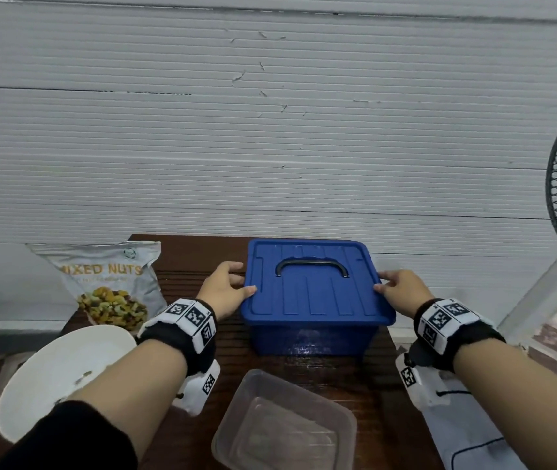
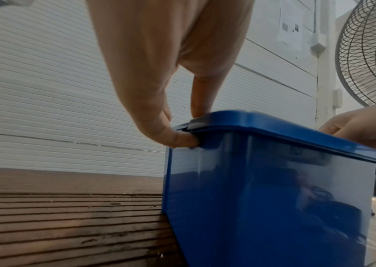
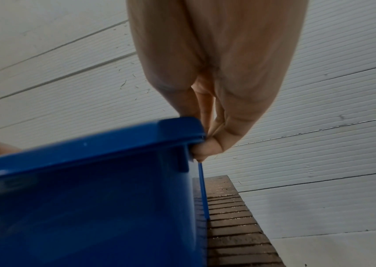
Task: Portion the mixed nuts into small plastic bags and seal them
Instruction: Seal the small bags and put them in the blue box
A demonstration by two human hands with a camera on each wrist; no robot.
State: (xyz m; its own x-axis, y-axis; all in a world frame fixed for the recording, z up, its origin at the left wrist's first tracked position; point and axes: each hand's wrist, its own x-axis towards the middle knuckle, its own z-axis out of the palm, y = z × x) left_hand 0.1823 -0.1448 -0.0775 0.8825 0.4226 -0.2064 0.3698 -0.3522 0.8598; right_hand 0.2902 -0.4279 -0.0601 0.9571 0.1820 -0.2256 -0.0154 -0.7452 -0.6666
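Mixed nuts bag (image 1: 107,283) stands sealed, glossy and crinkled, at the table's (image 1: 195,262) far left; no portioning has begun. Left hand (image 1: 226,290) and right hand (image 1: 402,291) each pinch a side edge of the blue lid (image 1: 314,293) on the hard, ribbed plastic box (image 1: 311,337), probably unclipping it. A white bowl (image 1: 57,371) and a clear tub (image 1: 287,422) wait nearer.

table (image 1: 199,262) was pretty cramped: blue box (image 1: 314,334) filled the middle, nut bag (image 1: 107,283) and white bowl (image 1: 57,374) blocked the left, clear tub (image 1: 284,418) sat up front
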